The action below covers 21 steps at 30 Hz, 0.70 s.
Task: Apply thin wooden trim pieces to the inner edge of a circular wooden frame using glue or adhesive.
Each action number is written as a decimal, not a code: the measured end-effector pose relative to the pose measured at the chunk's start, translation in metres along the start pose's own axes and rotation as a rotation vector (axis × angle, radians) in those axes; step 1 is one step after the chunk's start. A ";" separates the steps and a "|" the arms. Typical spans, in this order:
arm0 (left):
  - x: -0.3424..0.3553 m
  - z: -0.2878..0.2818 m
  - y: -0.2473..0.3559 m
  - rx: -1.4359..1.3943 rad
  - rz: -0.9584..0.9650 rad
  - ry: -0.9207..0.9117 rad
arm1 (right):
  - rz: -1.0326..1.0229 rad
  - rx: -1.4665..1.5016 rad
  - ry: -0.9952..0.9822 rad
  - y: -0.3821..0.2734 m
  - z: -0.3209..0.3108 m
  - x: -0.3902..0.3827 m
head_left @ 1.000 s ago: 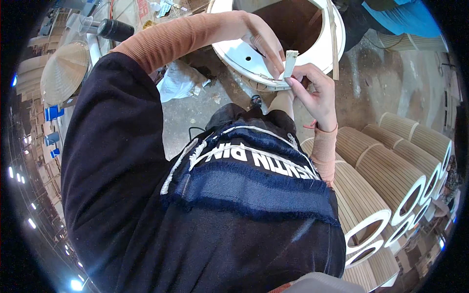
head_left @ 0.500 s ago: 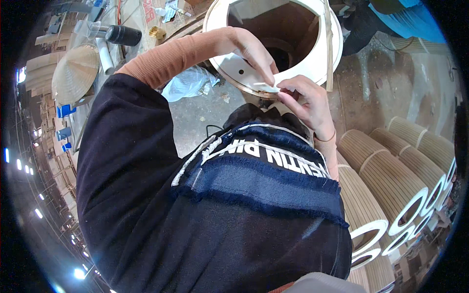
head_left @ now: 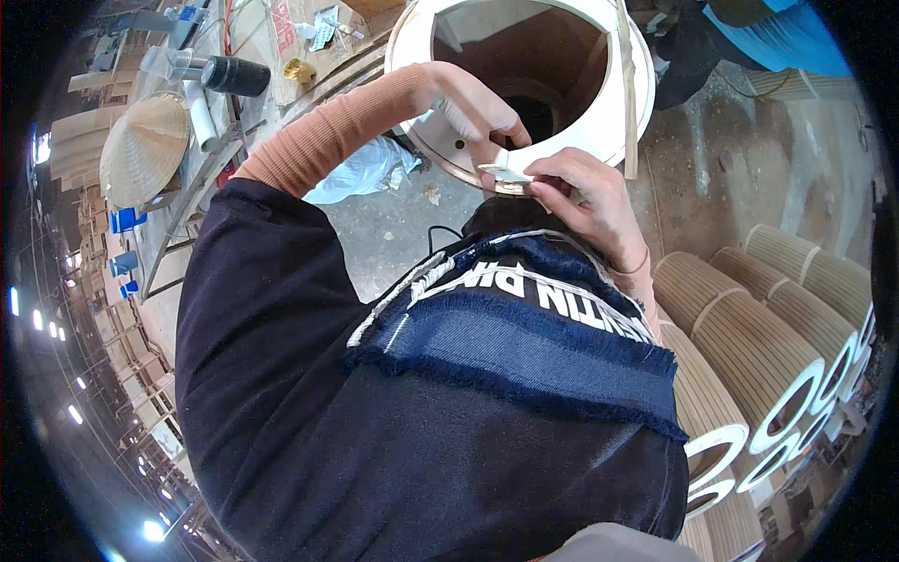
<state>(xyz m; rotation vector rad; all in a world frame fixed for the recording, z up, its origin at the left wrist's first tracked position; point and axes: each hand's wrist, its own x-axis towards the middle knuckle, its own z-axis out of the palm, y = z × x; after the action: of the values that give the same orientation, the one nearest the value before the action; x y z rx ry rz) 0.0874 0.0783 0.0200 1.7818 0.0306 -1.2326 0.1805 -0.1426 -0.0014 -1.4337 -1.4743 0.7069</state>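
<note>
A round white ring-shaped top [head_left: 426,131] with a wide opening sits on a drum-like body just ahead of me. At its near rim is a small flat white piece [head_left: 507,174] with a pale tan edge, tilted slightly. My right hand [head_left: 590,195] pinches the right end of this piece between thumb and fingers. Reaching over the top from the left, my left hand [head_left: 476,110] has its fingers bent and closed on the piece's left end. Part of the left fingertips is hidden. A small dark hole [head_left: 459,144] shows in the ring beside my left hand.
Slatted wooden cylinders with white rims [head_left: 749,328] lie at the right. A wooden strip [head_left: 629,103] runs along the ring's right side. At left are a workbench with a black bottle [head_left: 236,76], a conical straw hat [head_left: 143,150] and a plastic bag [head_left: 365,172]. Someone in blue [head_left: 796,37] is at the far right.
The small white piece now shows more of its flat face, left of where the fingertips met. My left hand has shifted slightly left, and my right hand slightly down.
</note>
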 end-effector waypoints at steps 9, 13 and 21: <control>0.011 -0.003 -0.005 -0.036 -0.050 -0.027 | -0.029 -0.034 0.001 0.002 -0.002 0.000; 0.012 -0.007 -0.003 -0.101 -0.040 -0.075 | -0.041 -0.027 0.011 0.003 -0.002 -0.001; 0.019 -0.011 -0.009 -0.026 -0.127 -0.072 | -0.070 -0.049 0.017 0.005 -0.003 -0.002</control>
<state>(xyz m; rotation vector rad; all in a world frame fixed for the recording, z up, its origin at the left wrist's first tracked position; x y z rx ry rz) 0.0999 0.0828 0.0005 1.7337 0.1191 -1.3797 0.1850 -0.1441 -0.0054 -1.4150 -1.5307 0.6179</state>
